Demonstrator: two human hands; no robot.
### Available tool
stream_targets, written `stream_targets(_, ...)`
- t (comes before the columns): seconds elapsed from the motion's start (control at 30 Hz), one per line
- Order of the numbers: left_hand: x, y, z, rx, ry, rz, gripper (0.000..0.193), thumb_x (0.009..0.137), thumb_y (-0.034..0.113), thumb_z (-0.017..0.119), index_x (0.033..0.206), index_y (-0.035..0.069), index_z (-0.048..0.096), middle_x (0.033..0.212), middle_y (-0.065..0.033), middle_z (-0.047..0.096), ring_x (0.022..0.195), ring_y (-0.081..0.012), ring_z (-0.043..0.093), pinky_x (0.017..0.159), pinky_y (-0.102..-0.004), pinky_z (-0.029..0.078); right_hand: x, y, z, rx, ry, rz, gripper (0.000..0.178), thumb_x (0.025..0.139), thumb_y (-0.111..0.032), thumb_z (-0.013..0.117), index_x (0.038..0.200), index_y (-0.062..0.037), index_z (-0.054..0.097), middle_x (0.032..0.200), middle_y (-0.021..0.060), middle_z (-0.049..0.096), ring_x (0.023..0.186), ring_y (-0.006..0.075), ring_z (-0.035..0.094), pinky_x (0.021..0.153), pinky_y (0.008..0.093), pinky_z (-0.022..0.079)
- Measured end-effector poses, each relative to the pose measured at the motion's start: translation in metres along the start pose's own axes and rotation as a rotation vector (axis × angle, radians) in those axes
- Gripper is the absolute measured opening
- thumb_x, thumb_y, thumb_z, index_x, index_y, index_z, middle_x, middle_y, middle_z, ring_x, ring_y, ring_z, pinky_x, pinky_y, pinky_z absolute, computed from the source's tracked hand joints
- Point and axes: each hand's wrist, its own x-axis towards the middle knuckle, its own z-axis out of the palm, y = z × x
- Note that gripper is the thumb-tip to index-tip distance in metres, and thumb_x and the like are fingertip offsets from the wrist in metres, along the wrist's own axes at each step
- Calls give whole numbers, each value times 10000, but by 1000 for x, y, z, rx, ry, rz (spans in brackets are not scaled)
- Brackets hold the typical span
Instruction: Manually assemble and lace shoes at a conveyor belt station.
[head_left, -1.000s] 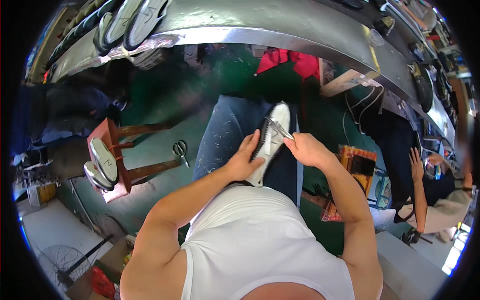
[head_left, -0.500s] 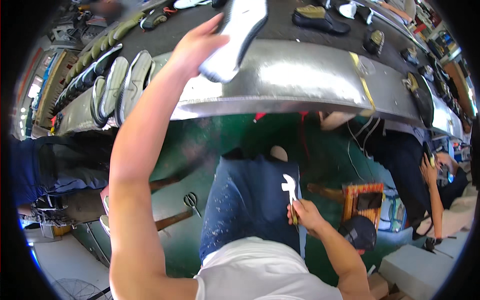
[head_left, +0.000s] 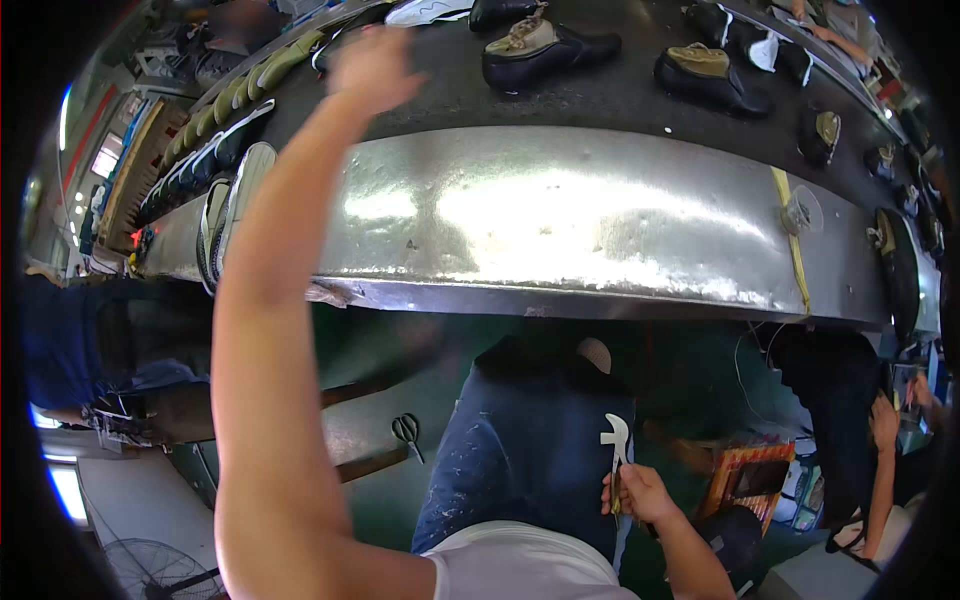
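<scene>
My right hand (head_left: 638, 494) is closed round the handle of a small hammer (head_left: 614, 440), its metal head up, over my right thigh. My left arm stretches far forward, and my left hand (head_left: 372, 72) is above the dark belt (head_left: 450, 95) at the back left. It is smeared by motion; the thumb stands apart, but whether the fingers hold anything cannot be made out. A dark shoe with a white edge (head_left: 352, 32) lies just behind it, and a white shoe (head_left: 428, 11) is to its right. An olive-and-black shoe (head_left: 545, 52) rests farther right.
A metal ledge (head_left: 560, 215) runs along the belt's near side. Grey shoes (head_left: 246, 190) lean at its left end; a clear cup (head_left: 800, 212) sits at its right beside a yellow strap (head_left: 790, 240). Scissors (head_left: 407, 432) lie low on the left. A co-worker's arm (head_left: 884, 460) shows at right.
The white-soled shoe that my left hand held up is no longer seen in it. That hand has moved left. My right hand keeps the hammer; the whole view has shifted slightly.
</scene>
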Motion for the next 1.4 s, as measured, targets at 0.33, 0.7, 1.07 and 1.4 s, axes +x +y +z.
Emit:
stream_targets(0.33,-226,-28,-127,-1711,-465,-510,623,912,234,694,1447,63,423,1055,-56,670,875,-147,676,766,-280,569,-18,10,25,-204,-8,-298,253,986,-200,576,1122,14,582,862,59,615,730,137,615,684,286,512)
stream_targets(0.7,-420,246,-135,-2223,-583,-608,659,913,132,687,1485,147,361,1163,-54,589,1084,-141,547,978,-315,446,-97,-5,96,-582,-39,-408,339,996,-102,519,1309,30,507,1040,70,630,878,104,607,757,281,540)
stream_targets(1.07,-424,254,-149,-2101,-621,-459,506,1022,390,524,1446,160,373,1240,-66,564,1132,-149,518,1011,-312,411,-92,-30,115,178,-159,-437,317,1013,-204,514,1236,20,536,920,61,615,734,86,563,516,193,373)
stream_targets(1.4,-422,250,-138,-1830,-481,-495,462,1030,342,506,1411,98,414,1424,-114,454,1269,-189,450,1069,-311,354,-83,-12,120,-210,-117,-270,325,986,-146,547,1269,12,528,1128,86,624,1051,175,628,742,310,580)
